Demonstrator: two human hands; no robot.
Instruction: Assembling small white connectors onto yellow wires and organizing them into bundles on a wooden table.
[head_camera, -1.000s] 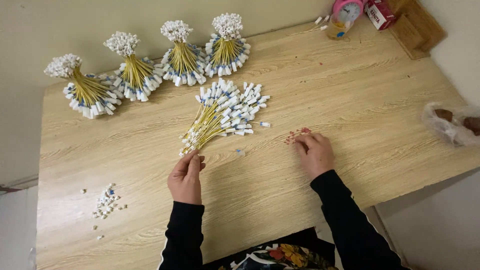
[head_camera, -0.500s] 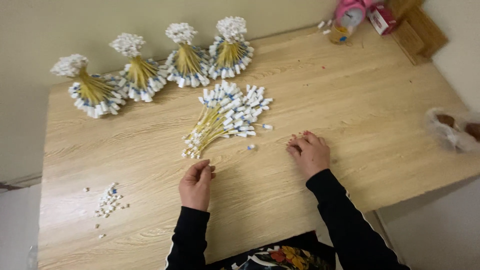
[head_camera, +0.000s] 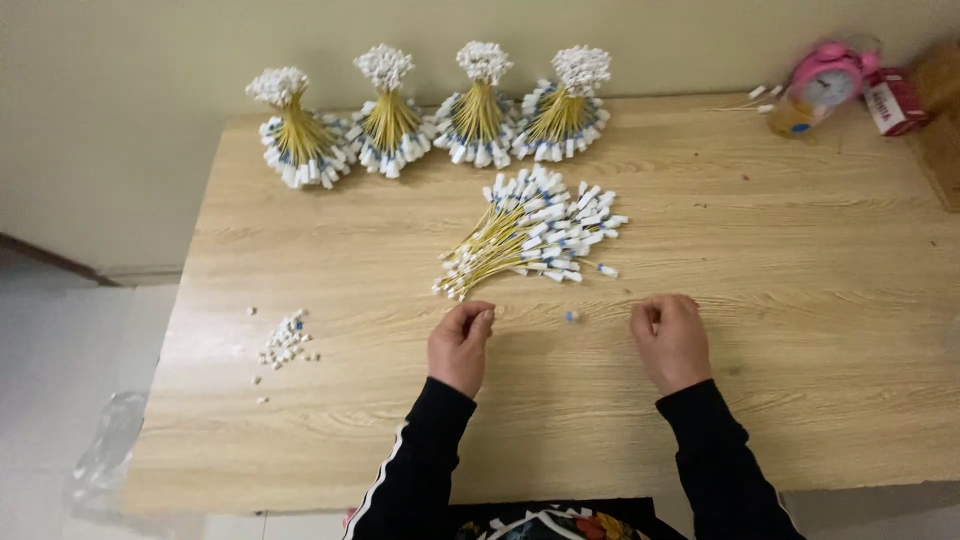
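Observation:
My left hand rests on the wooden table with fingers curled, pinching one end of a thin yellow cable. My right hand lies about a hand's width to the right, fingers curled on the other end. A small white and blue cap lies between them. Just beyond my left hand a loose fan of yellow cables with white and blue connectors lies flat. Standing along the far edge are several tied bundles of the same cables.
A scatter of small white caps lies at the left of the table. A pink alarm clock and a red box stand at the far right corner. A clear plastic bag lies on the floor at left.
The camera view has shifted so the table sits more squarely. Both hands have drawn slightly nearer to me and now sit level with each other below the loose fan.

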